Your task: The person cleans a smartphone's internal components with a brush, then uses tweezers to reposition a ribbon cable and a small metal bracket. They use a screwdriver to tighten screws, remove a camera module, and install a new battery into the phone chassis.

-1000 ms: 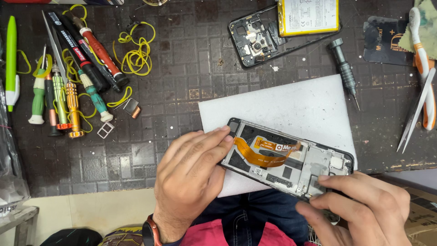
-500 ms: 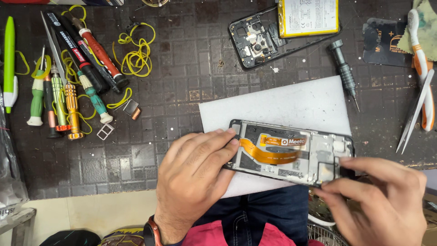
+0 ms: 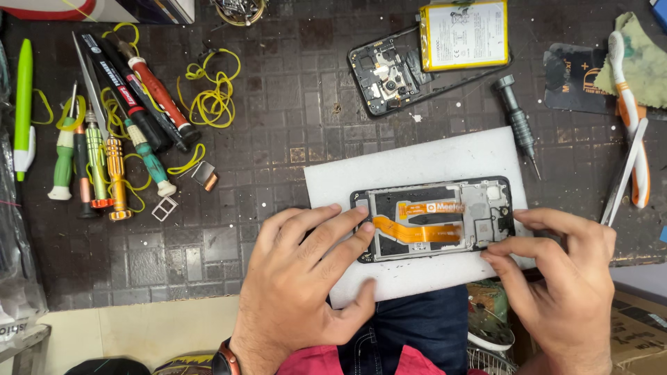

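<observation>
Yellow-labelled rectangular battery [image 3: 463,33] lies far right on the worktop [image 3: 278,125]; opened phone frame [image 3: 434,219] rests on white pad [image 3: 417,163]; left hand [image 3: 306,278] fingers spread flat on its left end; right hand [image 3: 563,278] fingers pinch its right end.

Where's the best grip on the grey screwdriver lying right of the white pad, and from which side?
Grip the grey screwdriver by its thick upper handle, coming from above. It lies flat on the dark mat, tip toward the white pad and close to its corner. The handle end has bare mat on both sides, so fingers likely fit there.
</observation>
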